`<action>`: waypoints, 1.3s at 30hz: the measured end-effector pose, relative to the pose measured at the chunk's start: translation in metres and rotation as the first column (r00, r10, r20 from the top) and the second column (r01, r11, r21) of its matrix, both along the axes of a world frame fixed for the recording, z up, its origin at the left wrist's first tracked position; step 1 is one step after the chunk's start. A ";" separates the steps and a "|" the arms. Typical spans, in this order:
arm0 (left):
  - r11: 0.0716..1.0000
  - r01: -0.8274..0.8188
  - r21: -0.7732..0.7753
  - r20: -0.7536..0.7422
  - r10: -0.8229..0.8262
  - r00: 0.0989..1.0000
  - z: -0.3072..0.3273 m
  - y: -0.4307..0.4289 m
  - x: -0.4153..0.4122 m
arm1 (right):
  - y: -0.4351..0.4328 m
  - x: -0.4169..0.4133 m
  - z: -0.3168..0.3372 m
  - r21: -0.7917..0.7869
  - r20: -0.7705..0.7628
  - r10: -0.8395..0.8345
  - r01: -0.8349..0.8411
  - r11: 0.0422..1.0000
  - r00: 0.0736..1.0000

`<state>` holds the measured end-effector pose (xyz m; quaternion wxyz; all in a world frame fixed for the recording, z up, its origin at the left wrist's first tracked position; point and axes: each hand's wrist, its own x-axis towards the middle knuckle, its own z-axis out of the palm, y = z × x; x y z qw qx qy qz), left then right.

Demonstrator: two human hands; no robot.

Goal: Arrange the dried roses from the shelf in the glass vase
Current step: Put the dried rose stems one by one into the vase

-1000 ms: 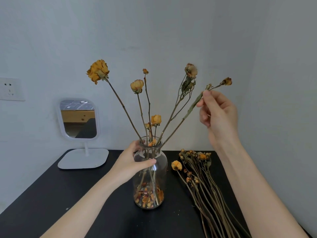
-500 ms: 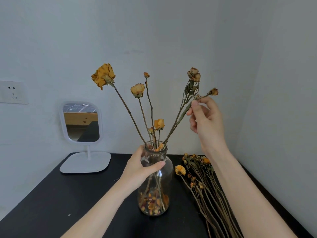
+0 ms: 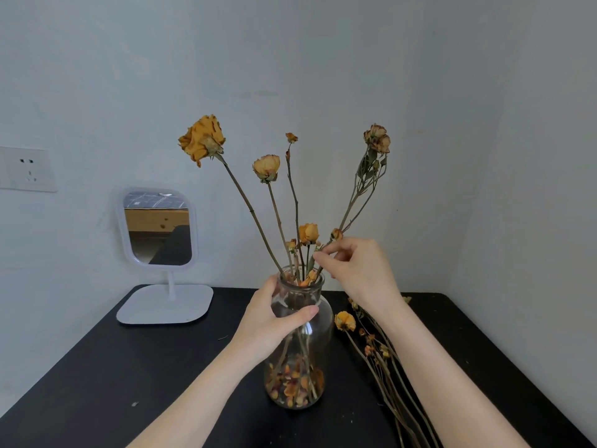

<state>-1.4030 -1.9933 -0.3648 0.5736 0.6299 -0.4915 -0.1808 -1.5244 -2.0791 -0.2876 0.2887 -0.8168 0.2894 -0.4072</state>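
Observation:
A clear glass vase (image 3: 315,357) stands on the black table (image 3: 129,367), with loose dried petals at its bottom and several dried yellow roses (image 3: 203,142) standing in it. My left hand (image 3: 271,321) grips the vase at its neck and shoulder. My right hand (image 3: 358,270) is just right of the vase mouth and pinches a thin rose stem with a small bud (image 3: 336,234), whose lower end goes into the vase. A bundle of dried roses (image 3: 374,350) lies on the table to the right of the vase.
A white stand mirror (image 3: 158,227) sits at the back left of the table. A wall socket (image 3: 27,169) is on the left wall. Walls close the table in at the back and on the right.
My right hand has come down and left with the pinched stem, from high at the right to just beside the vase mouth, pushing it deeper into the vase. My left hand stays on the vase.

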 end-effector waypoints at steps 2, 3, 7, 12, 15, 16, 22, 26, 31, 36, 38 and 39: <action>1.000 0.000 0.004 0.000 0.000 1.000 0.000 0.000 0.000 | 0.000 -0.002 -0.005 0.009 -0.019 -0.024 0.024 1.000 1.000; 1.000 0.001 0.005 -0.003 -0.001 1.000 0.000 0.000 0.000 | 0.000 -0.004 -0.007 0.020 -0.018 -0.030 0.030 0.999 0.999; 1.000 0.004 0.002 -0.017 -0.004 1.000 -0.002 -0.001 0.001 | -0.001 -0.012 -0.012 0.087 -0.014 -0.007 0.008 0.996 1.000; 1.000 0.000 -0.001 -0.024 0.000 1.000 -0.003 0.000 0.001 | -0.004 -0.012 -0.012 0.164 -0.066 0.053 -0.042 0.986 0.996; 1.000 -0.004 0.002 -0.021 0.004 1.000 -0.002 0.000 0.001 | -0.005 -0.012 -0.009 0.166 -0.051 0.072 -0.063 0.984 0.996; 1.000 -0.009 0.005 -0.022 0.009 1.000 -0.002 -0.001 0.001 | -0.005 -0.012 -0.008 0.160 -0.030 0.072 -0.067 0.985 0.997; 1.000 -0.020 0.022 -0.011 0.020 1.000 -0.002 -0.002 0.000 | -0.005 -0.014 -0.007 0.145 0.042 0.062 -0.068 0.987 0.997; 1.000 -0.017 0.017 -0.015 0.017 1.000 -0.001 -0.002 0.001 | -0.002 -0.012 -0.013 0.151 -0.033 0.080 -0.074 0.986 0.996; 1.000 -0.007 0.012 -0.025 0.007 1.000 -0.002 -0.003 0.002 | -0.003 -0.008 -0.017 0.175 -0.021 0.074 -0.069 0.982 0.997; 1.000 0.012 0.020 -0.054 -0.011 0.998 -0.002 -0.009 0.005 | -0.007 -0.011 -0.019 0.213 -0.013 0.077 -0.073 0.974 0.997; 1.000 0.012 0.021 -0.054 -0.011 0.999 -0.003 -0.011 0.006 | -0.008 -0.013 -0.020 0.223 -0.007 0.073 -0.070 0.972 0.997; 1.000 0.007 0.026 -0.052 -0.005 0.999 -0.004 -0.011 0.007 | -0.009 -0.015 -0.020 0.225 -0.007 0.073 -0.070 0.972 0.997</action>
